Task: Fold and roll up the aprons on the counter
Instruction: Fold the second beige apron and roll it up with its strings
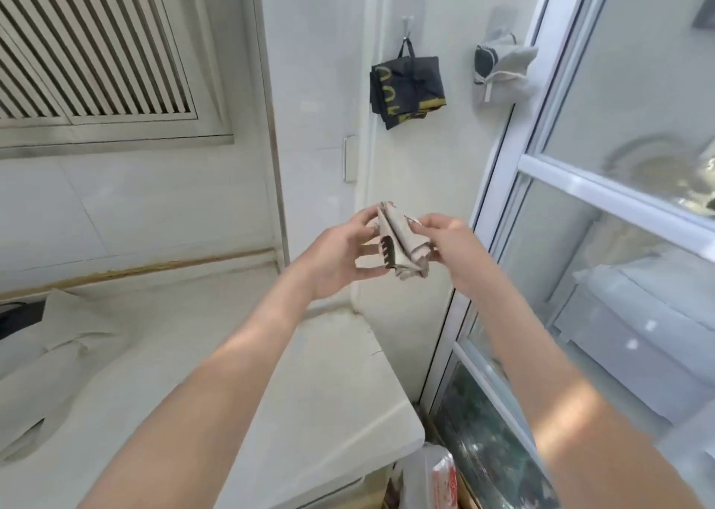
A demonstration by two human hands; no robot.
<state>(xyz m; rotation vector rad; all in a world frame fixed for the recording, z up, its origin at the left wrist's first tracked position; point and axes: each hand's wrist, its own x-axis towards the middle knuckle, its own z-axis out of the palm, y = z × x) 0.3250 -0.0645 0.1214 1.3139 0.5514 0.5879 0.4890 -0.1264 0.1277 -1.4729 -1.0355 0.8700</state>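
Held aloft past the far right end of the counter [309, 392], the rolled beige apron [402, 241] is gripped from either side by the left hand [340, 255] and right hand [445, 237], and should be kept tightly wound.

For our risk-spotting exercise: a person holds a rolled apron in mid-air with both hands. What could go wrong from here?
The rolled apron is gripped only by the left hand and right hand, clear of the counter; a slack grip could drop it. Its layers splay at the top, so the roll might loosen.
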